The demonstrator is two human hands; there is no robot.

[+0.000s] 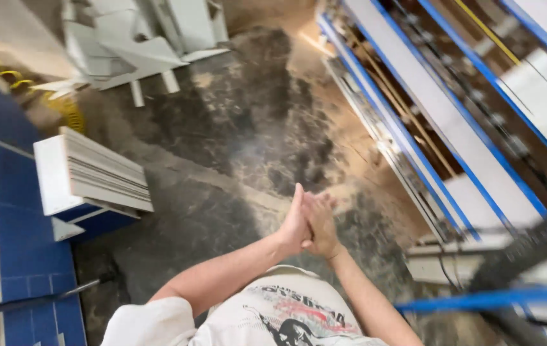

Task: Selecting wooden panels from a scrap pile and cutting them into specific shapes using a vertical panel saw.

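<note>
Left hand [294,224] | pressed flat against right hand [321,225], fingers straight, holding nothing | nearest: stack of white panels [94,173], left, likely stiff, heavy; grip long edges.

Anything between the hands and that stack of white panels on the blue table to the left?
Nothing visible does. The left hand and right hand are pressed together, holding nothing, over the dusty floor. The panel stack lies apart to the left on the blue table, with only bare floor between.
</note>
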